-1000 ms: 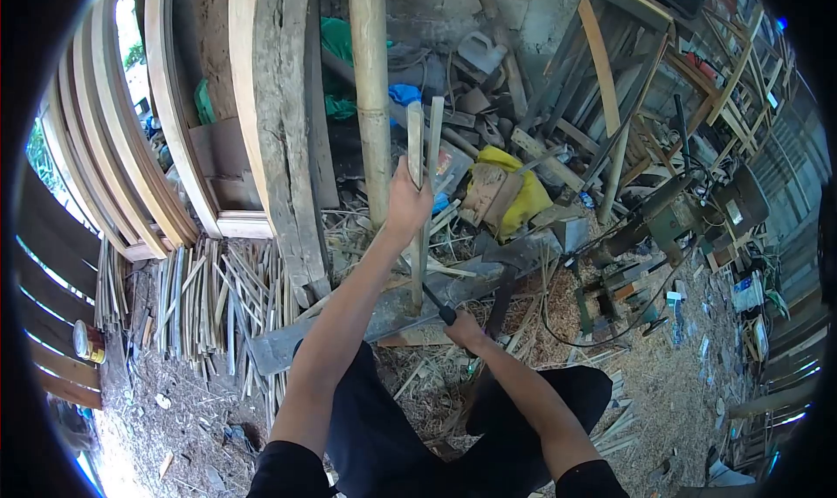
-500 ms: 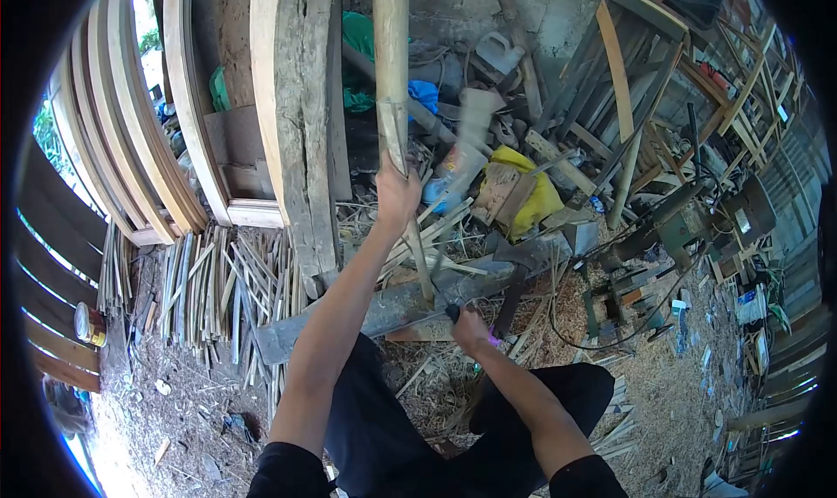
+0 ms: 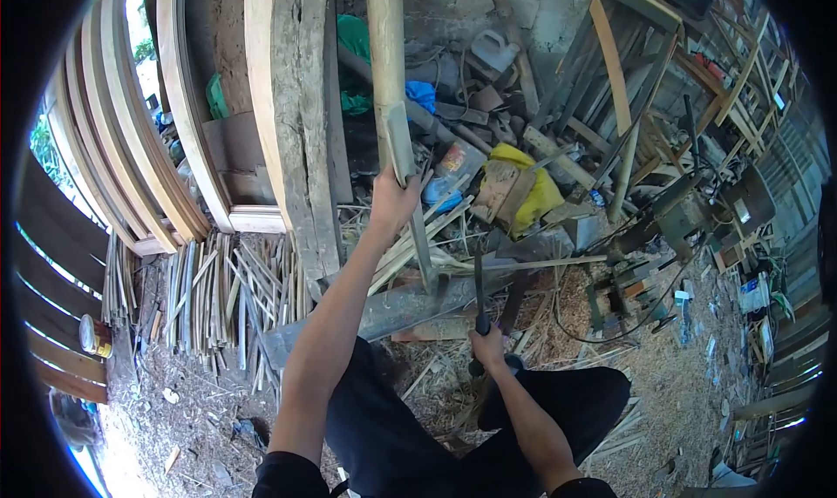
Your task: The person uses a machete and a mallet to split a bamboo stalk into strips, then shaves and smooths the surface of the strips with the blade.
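My left hand (image 3: 396, 200) is closed round a flat wooden strip (image 3: 400, 142), which slants down to a grey wooden beam (image 3: 375, 313) lying across the ground in front of my knees. Behind the strip rises a long round pole (image 3: 387, 45). In my right hand (image 3: 488, 348) is the dark handle of a blade (image 3: 479, 284), held upright to the right of the strip's lower end and apart from it.
Thin wooden sticks (image 3: 205, 298) lie in a pile at the left, beside a thick upright post (image 3: 301, 132). A yellow bag (image 3: 538, 197) and scraps lie beyond the beam. A green metal machine (image 3: 676, 228) stands right.
The blade in my right hand has swung away from the strip and now points up. A pale blurred piece in the air is gone, and a thin stick now lies across the beam's right part.
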Tool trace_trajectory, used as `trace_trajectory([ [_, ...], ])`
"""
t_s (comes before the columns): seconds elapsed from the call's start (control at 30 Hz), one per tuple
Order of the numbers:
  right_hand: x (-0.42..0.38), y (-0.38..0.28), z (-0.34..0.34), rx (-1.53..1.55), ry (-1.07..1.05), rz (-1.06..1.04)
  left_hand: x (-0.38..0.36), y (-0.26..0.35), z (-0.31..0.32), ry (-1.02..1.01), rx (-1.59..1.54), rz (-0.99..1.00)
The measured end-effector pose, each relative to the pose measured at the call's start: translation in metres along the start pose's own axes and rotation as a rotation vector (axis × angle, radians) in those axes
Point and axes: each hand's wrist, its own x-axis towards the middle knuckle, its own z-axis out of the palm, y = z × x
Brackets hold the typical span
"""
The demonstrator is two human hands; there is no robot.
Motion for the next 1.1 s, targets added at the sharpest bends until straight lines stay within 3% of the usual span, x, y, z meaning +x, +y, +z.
trace_trajectory([
  [0.03, -0.022, -0.06, -0.021, 0.041, -0.084, 0.108, -0.005, 0.01, -0.008, -0.031, 0.033, 0.002],
  [0.1, -0.028, -0.08, -0.021, 0.031, -0.073, 0.046, -0.014, 0.022, -0.018, -0.102, 0.081, -0.049],
  [0.17, -0.026, -0.058, -0.002, -0.034, 0.031, -0.114, -0.021, 0.03, -0.018, -0.096, 0.096, -0.018],
  [0.27, -0.037, -0.043, 0.016, -0.233, 0.009, -0.28, -0.027, 0.033, -0.017, -0.084, 0.1, 0.015],
  [0.3, -0.033, -0.035, 0.019, -0.292, -0.214, -0.073, -0.028, 0.034, -0.015, -0.082, 0.09, 0.014],
  [0.33, -0.035, -0.024, 0.018, -0.289, -0.203, -0.082, -0.027, 0.036, -0.013, -0.08, 0.086, 0.028],
  [0.43, -0.036, -0.026, 0.021, -0.007, -0.356, 0.264, -0.029, 0.031, -0.024, -0.022, 0.149, 0.076],
  [0.57, -0.031, -0.057, 0.002, 0.294, -0.419, 0.358, -0.026, 0.015, -0.043, 0.12, 0.036, -0.003],
  [0.6, -0.027, -0.051, 0.0, 0.289, -0.411, 0.359, -0.023, 0.013, -0.051, 0.177, 0.082, -0.025],
  [0.67, -0.019, -0.041, -0.003, -0.086, -0.432, 0.29, -0.018, 0.026, -0.069, 0.259, 0.123, -0.021],
  [0.77, -0.015, -0.042, -0.014, -0.058, -0.521, 0.376, -0.011, 0.082, -0.094, 0.299, 0.031, 0.054],
  [0.83, -0.023, -0.043, -0.011, 0.035, -0.496, 0.371, -0.011, 0.083, -0.095, 0.367, -0.084, 0.096],
  [1.0, -0.049, -0.044, 0.003, 0.313, -0.303, 0.287, -0.042, 0.052, -0.077, 0.194, 0.02, 0.069],
  [1.1, -0.072, -0.046, 0.018, 0.488, -0.207, 0.417, -0.045, 0.056, -0.062, 0.061, 0.072, 0.106],
])
